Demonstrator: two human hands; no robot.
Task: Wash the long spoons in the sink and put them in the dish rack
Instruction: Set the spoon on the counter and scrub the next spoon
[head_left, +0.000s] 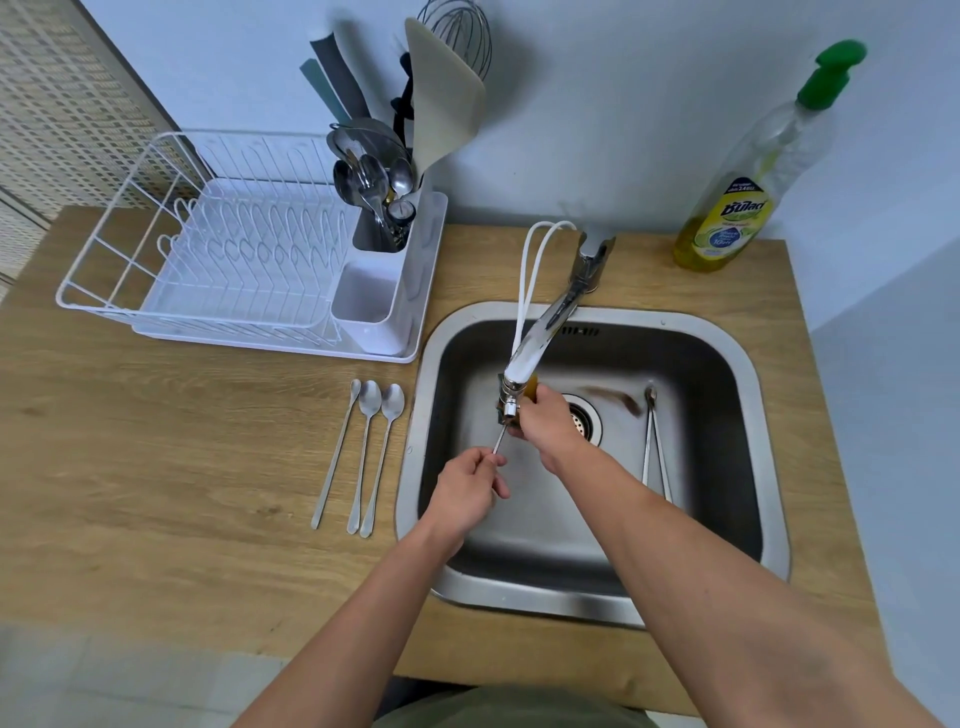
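My left hand (470, 486) pinches the handle of a long spoon (500, 441) over the steel sink (431, 415). Its bowl is hidden inside my right hand (545, 415), which is closed on a yellow sponge (532, 391) under the faucet spout (524, 358). Three long spoons (366, 452) lie side by side on the wooden counter left of the sink. Two more long spoons (655, 447) lean against the sink's right wall. The white dish rack (104, 260) stands at the back left.
The rack's cutlery holder (384, 208) is full of spoons, spatulas and a whisk. A dish soap bottle (748, 171) with a green pump stands at the back right. A drain (584, 421) sits mid-sink. The counter's front edge is near my body.
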